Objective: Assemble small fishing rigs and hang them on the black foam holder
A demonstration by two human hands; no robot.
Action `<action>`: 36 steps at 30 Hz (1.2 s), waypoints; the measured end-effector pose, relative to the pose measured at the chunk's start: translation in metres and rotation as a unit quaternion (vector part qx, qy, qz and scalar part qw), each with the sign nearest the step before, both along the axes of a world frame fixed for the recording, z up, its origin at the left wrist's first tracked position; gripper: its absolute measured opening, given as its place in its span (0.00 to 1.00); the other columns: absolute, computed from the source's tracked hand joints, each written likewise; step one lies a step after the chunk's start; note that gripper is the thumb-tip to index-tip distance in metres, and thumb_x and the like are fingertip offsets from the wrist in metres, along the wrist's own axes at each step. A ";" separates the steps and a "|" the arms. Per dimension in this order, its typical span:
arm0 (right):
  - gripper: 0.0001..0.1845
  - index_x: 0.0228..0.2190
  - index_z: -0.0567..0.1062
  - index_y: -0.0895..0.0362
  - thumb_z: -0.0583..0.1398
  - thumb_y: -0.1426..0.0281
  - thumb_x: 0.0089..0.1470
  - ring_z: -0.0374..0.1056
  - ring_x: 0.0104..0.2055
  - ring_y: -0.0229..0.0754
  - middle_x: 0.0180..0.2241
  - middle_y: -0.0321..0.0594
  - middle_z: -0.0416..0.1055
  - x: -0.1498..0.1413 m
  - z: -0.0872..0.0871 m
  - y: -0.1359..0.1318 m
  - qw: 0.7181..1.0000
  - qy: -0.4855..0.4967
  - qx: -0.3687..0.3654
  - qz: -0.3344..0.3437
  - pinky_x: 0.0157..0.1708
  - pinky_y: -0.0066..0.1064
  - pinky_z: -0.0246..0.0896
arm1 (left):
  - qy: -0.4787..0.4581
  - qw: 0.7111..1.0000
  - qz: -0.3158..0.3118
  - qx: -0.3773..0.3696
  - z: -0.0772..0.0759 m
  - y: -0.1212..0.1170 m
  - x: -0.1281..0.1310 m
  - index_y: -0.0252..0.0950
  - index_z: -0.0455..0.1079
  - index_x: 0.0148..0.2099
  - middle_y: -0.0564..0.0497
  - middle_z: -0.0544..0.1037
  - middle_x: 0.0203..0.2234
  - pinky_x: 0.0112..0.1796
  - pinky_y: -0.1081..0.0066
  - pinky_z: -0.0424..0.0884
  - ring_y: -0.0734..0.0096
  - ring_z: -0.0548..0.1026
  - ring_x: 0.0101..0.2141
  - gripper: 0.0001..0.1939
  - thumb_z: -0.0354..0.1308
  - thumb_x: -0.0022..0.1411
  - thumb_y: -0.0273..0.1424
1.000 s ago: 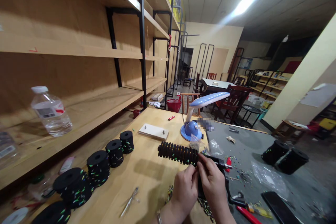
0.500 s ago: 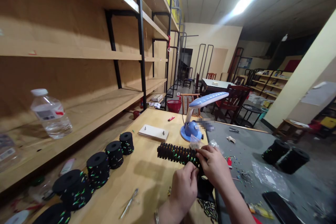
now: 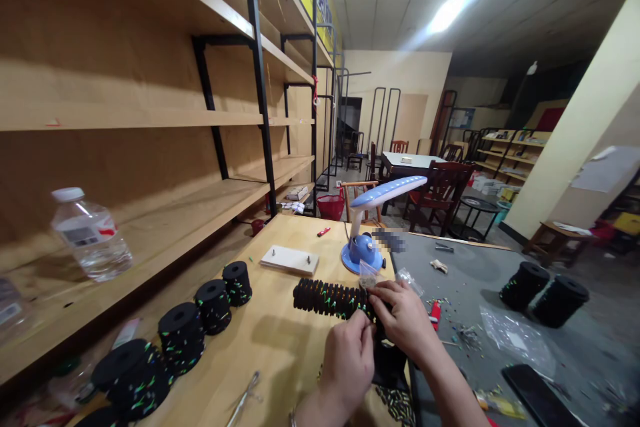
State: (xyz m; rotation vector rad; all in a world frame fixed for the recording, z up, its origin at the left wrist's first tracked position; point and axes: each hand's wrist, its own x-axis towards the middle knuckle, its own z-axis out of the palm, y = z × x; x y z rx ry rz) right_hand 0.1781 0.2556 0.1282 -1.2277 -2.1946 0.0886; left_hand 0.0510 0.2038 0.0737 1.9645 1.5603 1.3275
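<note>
Wooden shelving (image 3: pixel 225 203) runs along the room to the left of the fingers, with a clear water bottle (image 3: pixel 93 240) standing on it. Below the fingers a pale wooden tabletop (image 3: pixel 283 357) meets a grey mat (image 3: pixel 467 293) that spreads off to their right. Both hands meet at the right end of a ridged black roll (image 3: pixel 327 298) flecked with green and orange, which lies sideways above the tabletop and reaches out leftward from the fingertips. Left hand (image 3: pixel 349 357) has its fingers curled, thumb and forefinger drawn close together at the roll's lower edge; right hand (image 3: pixel 400 313) bends over the same end from above, its fingertips bunched. Whether either one pinches anything small, I cannot tell. Just under the right fingers is a black stand (image 3: pixel 391 368), with a heap of small pieces (image 3: pixel 395 405) nearer the wearer. Beyond the fingers stand a blue lamp (image 3: pixel 361 252) and, farther left, a white board (image 3: pixel 289 260) with two pegs. Well left of them black spools (image 3: pixel 181 337) form a row; a dark phone (image 3: pixel 540 395) lies to their right
</note>
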 end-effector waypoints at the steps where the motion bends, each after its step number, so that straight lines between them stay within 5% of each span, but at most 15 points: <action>1: 0.14 0.34 0.83 0.50 0.56 0.69 0.57 0.69 0.39 0.48 0.37 0.40 0.80 0.001 0.001 -0.001 1.000 -0.005 -0.003 0.008 0.40 0.37 0.63 | 0.003 1.000 0.003 -0.006 0.000 -0.001 -0.001 0.39 0.59 0.27 0.53 0.68 0.18 0.22 0.71 0.51 0.71 0.66 0.20 0.11 0.46 0.62 0.25; 5: 0.13 0.32 0.82 0.50 0.56 0.69 0.56 0.69 0.41 0.48 0.37 0.39 0.80 0.004 0.003 -0.004 0.999 -0.018 -0.017 0.029 0.42 0.37 0.63 | 0.005 0.999 0.017 -0.038 -0.002 -0.003 -0.004 0.39 0.58 0.26 0.54 0.66 0.16 0.22 0.71 0.50 0.71 0.65 0.19 0.12 0.46 0.63 0.28; 19: 0.21 0.48 0.76 0.54 0.60 0.68 0.51 0.66 0.51 0.53 0.49 0.45 0.75 0.010 0.010 -0.007 0.996 -0.029 -0.036 0.082 0.50 0.45 0.62 | -0.004 0.999 0.026 -0.036 -0.004 0.000 -0.011 0.39 0.60 0.27 0.52 0.70 0.18 0.23 0.72 0.53 0.69 0.69 0.20 0.11 0.46 0.63 0.27; 36: 0.20 0.45 0.78 0.54 0.62 0.69 0.48 0.66 0.51 0.53 0.46 0.43 0.77 0.004 0.012 -0.004 0.997 -0.021 -0.059 0.054 0.49 0.43 0.63 | 0.009 0.999 0.034 -0.029 -0.002 -0.002 -0.012 0.39 0.60 0.27 0.51 0.70 0.18 0.23 0.71 0.52 0.68 0.69 0.20 0.12 0.45 0.63 0.27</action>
